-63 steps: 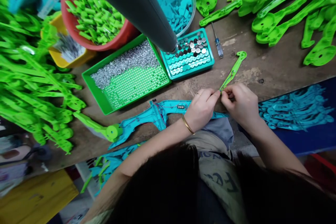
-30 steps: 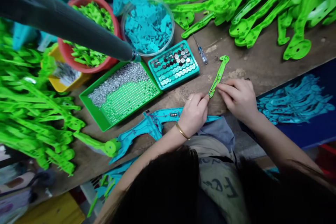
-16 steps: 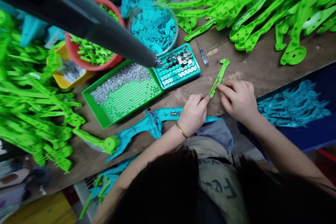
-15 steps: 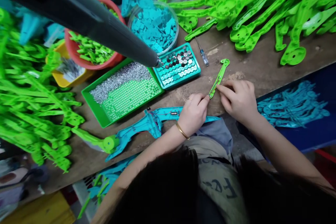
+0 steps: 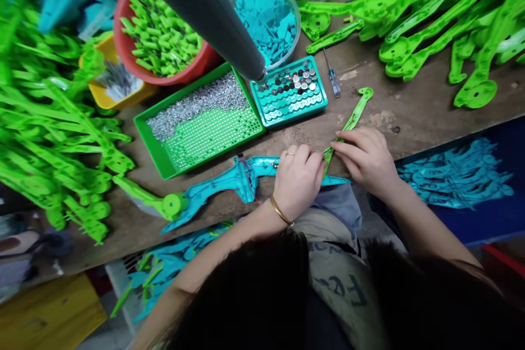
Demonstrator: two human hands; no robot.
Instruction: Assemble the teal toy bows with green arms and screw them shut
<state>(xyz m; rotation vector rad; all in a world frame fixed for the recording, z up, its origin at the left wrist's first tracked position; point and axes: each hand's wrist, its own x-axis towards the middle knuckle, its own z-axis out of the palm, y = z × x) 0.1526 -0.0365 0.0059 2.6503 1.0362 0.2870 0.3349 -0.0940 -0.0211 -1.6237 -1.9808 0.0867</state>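
Note:
A slim green plastic piece [image 5: 359,109] with a hooked far end slants across the bench edge. My left hand [image 5: 298,175], with a ring and a bracelet, is closed on its near end. Thumb and fingertips of my right hand [image 5: 365,156] pinch at the piece's middle; whether they hold anything small there I cannot make out. Under and beside my left hand lies a long blue plastic half-shell [image 5: 213,188] with thin wires and a small metal part, partly hidden by that hand.
A green tray [image 5: 200,147] of screws and a teal tray [image 5: 293,109] of round metal discs stand ahead. Beyond are a red bowl [image 5: 123,60], a clear tub [image 5: 297,27] and a small screwdriver [image 5: 334,81]. A grey pole [image 5: 213,11] reaches down over them. Green parts [image 5: 443,16] pile right.
The view has shifted, so the bench items sit elsewhere in the picture. Both hands stay on the green piece, the left now covering more of its near end.

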